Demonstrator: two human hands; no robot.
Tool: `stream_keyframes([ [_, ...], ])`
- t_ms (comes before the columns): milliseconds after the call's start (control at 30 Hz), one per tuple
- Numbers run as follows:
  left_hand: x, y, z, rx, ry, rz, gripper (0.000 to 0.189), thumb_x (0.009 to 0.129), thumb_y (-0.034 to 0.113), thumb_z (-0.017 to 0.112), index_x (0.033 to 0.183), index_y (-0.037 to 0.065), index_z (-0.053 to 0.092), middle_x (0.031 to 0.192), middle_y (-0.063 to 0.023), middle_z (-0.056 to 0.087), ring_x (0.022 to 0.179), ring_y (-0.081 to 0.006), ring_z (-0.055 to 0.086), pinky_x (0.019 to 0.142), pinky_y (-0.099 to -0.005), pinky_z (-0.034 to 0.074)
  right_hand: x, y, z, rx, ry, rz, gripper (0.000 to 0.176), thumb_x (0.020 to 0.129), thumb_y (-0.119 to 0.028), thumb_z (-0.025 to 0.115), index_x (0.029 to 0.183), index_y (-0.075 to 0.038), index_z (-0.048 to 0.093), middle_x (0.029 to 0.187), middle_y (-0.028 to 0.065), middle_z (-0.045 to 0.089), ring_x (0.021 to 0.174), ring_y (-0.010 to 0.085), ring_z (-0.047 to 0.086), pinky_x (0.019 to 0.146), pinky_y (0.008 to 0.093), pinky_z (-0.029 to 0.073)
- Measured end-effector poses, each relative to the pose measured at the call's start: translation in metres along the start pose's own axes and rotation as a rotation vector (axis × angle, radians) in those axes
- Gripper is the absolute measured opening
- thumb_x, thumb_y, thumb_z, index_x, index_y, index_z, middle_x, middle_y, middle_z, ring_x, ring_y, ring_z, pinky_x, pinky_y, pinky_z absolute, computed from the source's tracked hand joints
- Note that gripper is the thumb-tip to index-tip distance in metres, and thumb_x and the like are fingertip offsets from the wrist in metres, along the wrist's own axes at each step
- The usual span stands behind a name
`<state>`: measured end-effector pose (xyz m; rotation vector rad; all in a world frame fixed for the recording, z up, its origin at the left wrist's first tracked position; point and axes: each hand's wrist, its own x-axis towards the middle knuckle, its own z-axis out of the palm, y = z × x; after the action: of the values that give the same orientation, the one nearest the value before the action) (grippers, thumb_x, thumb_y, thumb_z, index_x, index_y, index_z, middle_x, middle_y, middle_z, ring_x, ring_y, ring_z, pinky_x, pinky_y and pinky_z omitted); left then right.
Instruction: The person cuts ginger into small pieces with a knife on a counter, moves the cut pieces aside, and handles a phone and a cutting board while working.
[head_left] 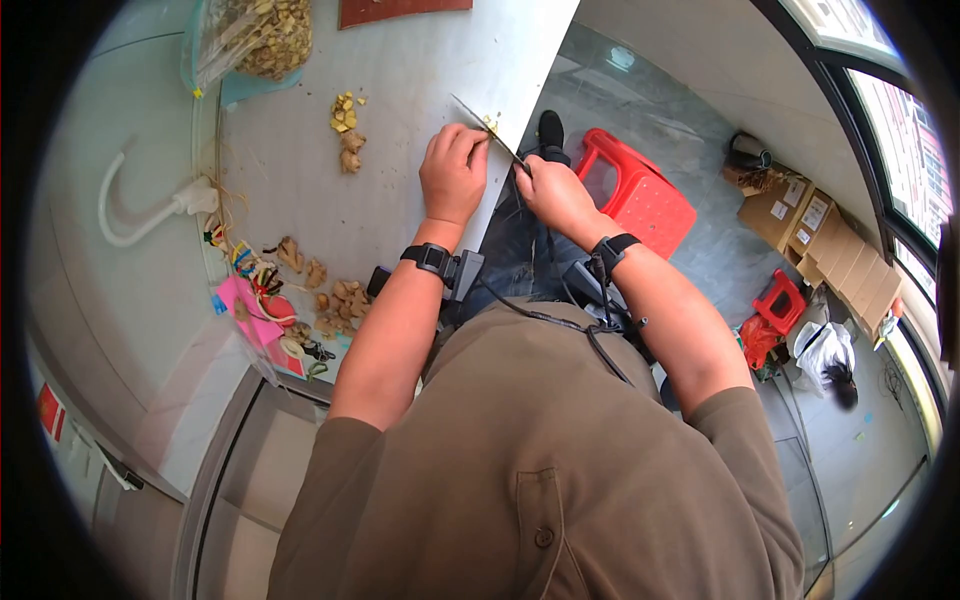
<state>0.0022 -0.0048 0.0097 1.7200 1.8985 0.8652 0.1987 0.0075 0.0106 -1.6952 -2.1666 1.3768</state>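
A knife (503, 143) is held by its dark handle in my right hand (556, 192), its blade slanting up and left over the table's right edge. Close to the blade, my left hand (454, 172) rests on the grey table (390, 210) with its fingers bent together; what they hold, if anything, is hidden. Small yellow ginger pieces (492, 124) lie by the blade near the edge. Further left are a little pile of sliced ginger (343, 112) and a knobbly whole ginger root (351, 152) just below it.
A bag of ginger pieces (272, 38) and a red-brown board (400, 8) lie at the table's far side. More ginger roots (343, 305) and a pink item (250, 308) are lower left. A red stool (650, 200) stands on the floor at right, cardboard boxes (815, 225) beyond.
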Motion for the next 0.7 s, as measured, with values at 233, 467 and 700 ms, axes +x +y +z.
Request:
stream_keyframes([
  [233, 0.002, 0.002, 0.002, 0.055, 0.03, 0.014, 0.012, 0.093, 0.009, 0.08, 0.104, 0.012, 0.076, 0.108, -0.0056, 0.072, 0.101, -0.033, 0.07, 0.085, -0.0447, 0.059, -0.011, 0.002, -0.005, 0.065, -0.007, 0.009, 0.037, 0.112, -0.031, 0.061, 0.099, 0.003, 0.066, 0.087, 0.0338, 0.072, 0.088, 0.0547, 0.071, 0.081, 0.0627, 0.055],
  [467, 0.002, 0.004, 0.004, 0.06, 0.048, 0.009, 0.011, 0.093, 0.007, 0.079, 0.101, 0.011, 0.075, 0.108, -0.0055, 0.072, 0.101, -0.0333, 0.07, 0.085, -0.0452, 0.059, -0.024, -0.001, -0.017, 0.062, -0.045, 0.04, 0.037, 0.112, -0.032, 0.061, 0.099, 0.003, 0.066, 0.09, 0.0332, 0.073, 0.09, 0.0545, 0.071, 0.083, 0.0625, 0.056],
  [700, 0.002, 0.002, 0.003, 0.046, 0.03, -0.001, 0.011, 0.093, 0.007, 0.079, 0.102, 0.012, 0.075, 0.107, -0.0054, 0.072, 0.1, -0.0332, 0.07, 0.085, -0.0449, 0.059, -0.027, 0.0, -0.018, 0.036, -0.084, 0.047, 0.037, 0.112, -0.031, 0.06, 0.099, 0.003, 0.067, 0.089, 0.0325, 0.073, 0.091, 0.0542, 0.072, 0.084, 0.0625, 0.056],
])
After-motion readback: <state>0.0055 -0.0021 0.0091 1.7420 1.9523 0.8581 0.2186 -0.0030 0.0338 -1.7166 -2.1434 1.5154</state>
